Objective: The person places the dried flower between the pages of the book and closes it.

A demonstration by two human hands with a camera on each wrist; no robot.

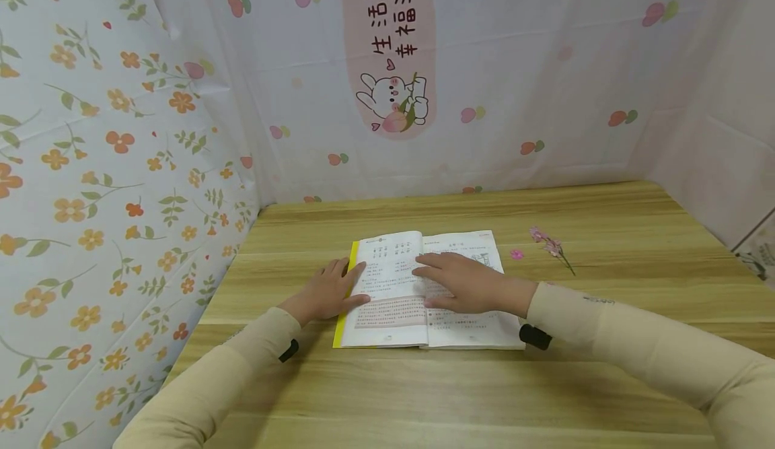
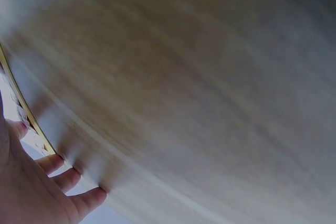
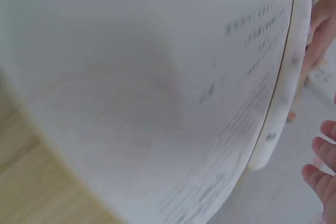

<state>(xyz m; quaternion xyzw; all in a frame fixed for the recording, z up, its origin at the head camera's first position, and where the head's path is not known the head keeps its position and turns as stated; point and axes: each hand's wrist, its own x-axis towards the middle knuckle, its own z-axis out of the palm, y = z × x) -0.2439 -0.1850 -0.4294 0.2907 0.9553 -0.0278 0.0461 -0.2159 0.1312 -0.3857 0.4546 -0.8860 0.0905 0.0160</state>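
Note:
An open book (image 1: pixel 390 336) with printed pages lies on the wooden table (image 1: pixel 399 395), its yellow cover edge (image 2: pixel 25 103) showing along the left side. My left hand (image 1: pixel 325 292) is at that side, its thumb over the left page and its other fingertips down by the table. Over the right page, close to the spine, my right hand (image 1: pixel 465 282) is spread with fairly straight fingers pointing left. Its fingertips also show at the edge of the right wrist view, beyond the page (image 3: pixel 121 66); whether they touch the paper I cannot tell.
Right of the book lie a sprig of pink flowers (image 1: pixel 552 246) and a loose pink blossom (image 1: pixel 517 254). A patterned white curtain (image 1: pixel 514 85) hangs behind the table, and a floral sheet (image 1: pixel 121 220) hangs on the left.

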